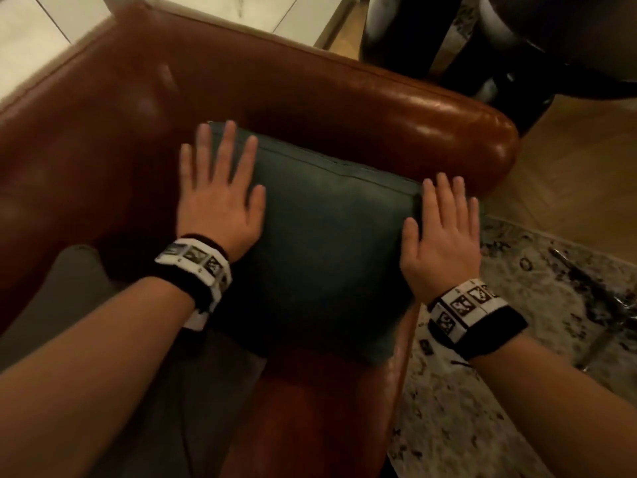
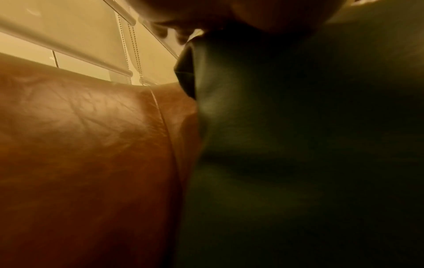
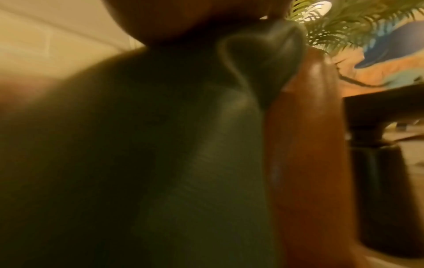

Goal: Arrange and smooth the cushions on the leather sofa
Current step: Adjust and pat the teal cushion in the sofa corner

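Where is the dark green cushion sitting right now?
In the head view the dark green cushion sits in the brown leather sofa's right corner against its armrest, between both flat hands.

a dark green leather cushion (image 1: 331, 243) leans in the corner of the brown leather sofa (image 1: 344, 108), its back against the armrest and its lower edge on the seat. it is square and plump, with a seam along its top edge. a grey cushion (image 1: 79, 270) lies on the seat just beside it.
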The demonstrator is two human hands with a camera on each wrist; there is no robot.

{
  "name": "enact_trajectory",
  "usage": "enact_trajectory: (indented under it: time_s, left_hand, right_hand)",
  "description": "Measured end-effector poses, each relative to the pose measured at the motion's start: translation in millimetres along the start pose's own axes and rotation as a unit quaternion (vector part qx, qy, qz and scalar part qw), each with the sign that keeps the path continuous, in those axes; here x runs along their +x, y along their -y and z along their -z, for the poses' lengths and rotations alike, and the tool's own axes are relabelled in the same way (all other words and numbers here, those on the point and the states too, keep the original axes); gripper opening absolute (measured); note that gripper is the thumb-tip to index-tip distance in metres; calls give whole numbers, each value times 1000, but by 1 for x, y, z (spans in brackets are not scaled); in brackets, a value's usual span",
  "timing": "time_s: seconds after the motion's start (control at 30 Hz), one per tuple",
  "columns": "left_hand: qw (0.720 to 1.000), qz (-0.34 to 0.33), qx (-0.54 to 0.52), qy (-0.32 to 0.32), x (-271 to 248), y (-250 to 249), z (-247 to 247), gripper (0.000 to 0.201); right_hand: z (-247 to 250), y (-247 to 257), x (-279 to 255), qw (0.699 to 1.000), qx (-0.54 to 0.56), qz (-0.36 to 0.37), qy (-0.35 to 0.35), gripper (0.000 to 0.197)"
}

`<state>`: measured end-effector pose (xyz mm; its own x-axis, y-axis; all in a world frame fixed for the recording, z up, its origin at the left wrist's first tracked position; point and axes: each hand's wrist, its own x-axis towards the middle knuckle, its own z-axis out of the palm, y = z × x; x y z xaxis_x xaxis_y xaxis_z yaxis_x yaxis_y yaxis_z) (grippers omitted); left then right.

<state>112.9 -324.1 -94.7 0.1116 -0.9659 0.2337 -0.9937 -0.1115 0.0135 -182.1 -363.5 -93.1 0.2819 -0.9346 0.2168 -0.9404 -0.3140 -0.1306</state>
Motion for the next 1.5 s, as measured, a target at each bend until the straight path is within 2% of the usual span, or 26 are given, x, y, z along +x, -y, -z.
enact_trajectory:
  time_s: [0.1, 0.17, 0.27, 0.37, 0.43, 0.5, 0.57, 0.6, 0.67, 0.73, 0.83, 0.93, 1.07, 1.13, 1.17, 1.23, 1.27, 1.33, 1.37, 1.43, 1.47, 1.5]
  left_hand:
    - [989, -142, -23, -15, -14, -48, -12, 61]
    - [989, -146, -1, 24, -17, -48, -23, 60]
    - [992, -118, 23, 44, -7, -29, -29, 61]
    - [993, -108, 31, 43, -4, -28, -26, 61]
    - [995, -94, 16, 14, -13, -36, -21, 61]
    - [992, -123, -14, -29, -30, -51, -24, 61]
    - [983, -172, -32, -49, -49, -71, -33, 61]
    - [984, -169, -32, -42, -55, -77, -39, 61]
    - [992, -121, -38, -26, -62, -75, -50, 60]
    - [995, -84, -43, -27, -64, -64, -52, 58]
    - [996, -74, -43, -17, -63, -61, -51, 58]
    - [998, -55, -34, -4, -61, -69, -46, 59]
    - [998, -37, -41, -15, -51, -81, -28, 63]
    - [999, -47, -25, -10, -34, -88, -21, 66]
    - [999, -45, -18, 6, -25, -89, -19, 67]
    - [998, -28, -8, 47, -11, -84, -19, 66]
    - [998, -20, -7, 60, -10, -82, -21, 66]
    - [997, -15, -8, 75, -11, -83, -25, 66]
    - [997, -16, -7, 77, -12, -85, -25, 66]
    - [997, -18, -8, 77, -11, -86, -23, 66]
    - [997, -21, -20, 78, -10, -86, -21, 66]
    - [996, -22, -35, 75, -11, -85, -19, 64]
  right_hand:
    - [-14, 63, -3, 991, 35, 125, -20, 61]
    - [-30, 67, -8, 985, 7, 172, 14, 62]
    - [-47, 2, -16, 990, -37, 127, 47, 67]
    - [-41, -68, -40, 995, -59, 16, 80, 65]
    - [-28, -76, -51, 997, -42, -12, 66, 64]
    - [-18, -45, -53, 998, -11, 57, -9, 65]
    - [-25, 1, -50, 986, 29, 160, -46, 63]
    - [-36, 22, -50, 977, 35, 206, -49, 61]
    - [-60, 40, -58, 963, 3, 267, -39, 57]
    - [-84, 17, -70, 946, -45, 320, -25, 56]
    - [-102, -38, -105, 907, -105, 407, 31, 58]
    - [-106, -74, -134, 875, -143, 453, 88, 73]
    - [-99, -38, -135, 857, -70, 509, 42, 61]
    - [-103, -14, -128, 853, -53, 517, 48, 60]
    - [-112, -12, -126, 853, -75, 513, 62, 60]
    - [-119, -24, -127, 846, -124, 493, 163, 57]
    - [-116, -35, -131, 829, -148, 475, 253, 55]
    - [-118, -69, -145, 767, -234, 491, 339, 56]
    - [-117, -88, -154, 751, -248, 493, 363, 57]
    - [-101, -97, -161, 779, -230, 444, 379, 64]
    - [-92, -93, -164, 807, -183, 400, 393, 66]
    - [-80, -83, -161, 846, -105, 375, 364, 62]
